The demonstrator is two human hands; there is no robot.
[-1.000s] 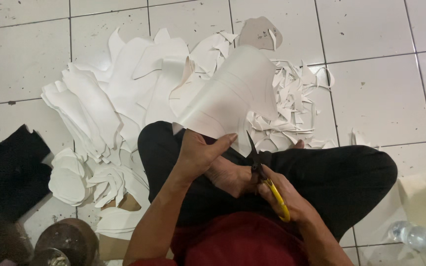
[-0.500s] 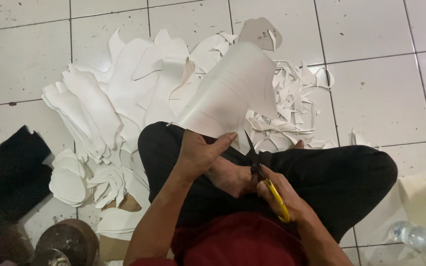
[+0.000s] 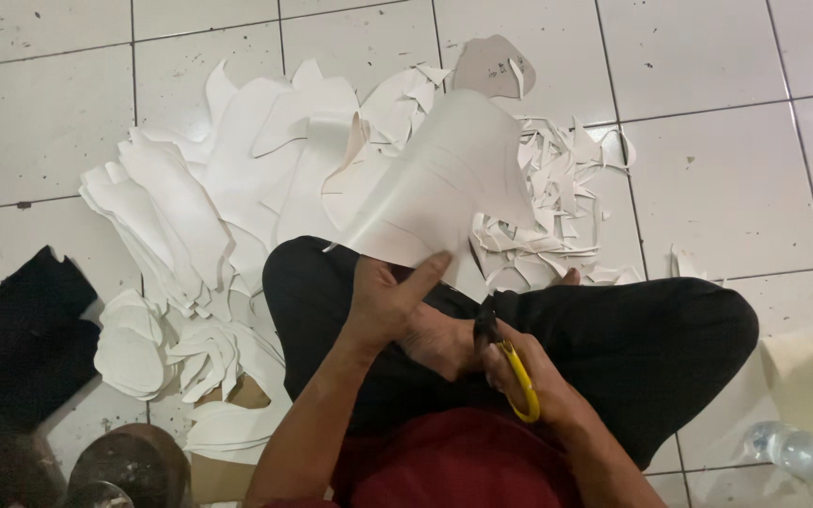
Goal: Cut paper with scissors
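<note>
Seated cross-legged on the white tiled floor (image 3: 726,179), the person pinches the lower edge of a large curved sheet of white material (image 3: 444,188) in the left hand (image 3: 390,299), thumb on top, so the sheet stands up over the knees. The right hand (image 3: 529,381) is clenched around the yellow-handled scissors (image 3: 510,362), whose blades (mostly hidden) point toward the sheet's lower edge. Beyond lie a heap of white cut pieces (image 3: 199,216) and thin white offcuts (image 3: 557,198), with a clear plastic bottle (image 3: 797,456) at the right.
</note>
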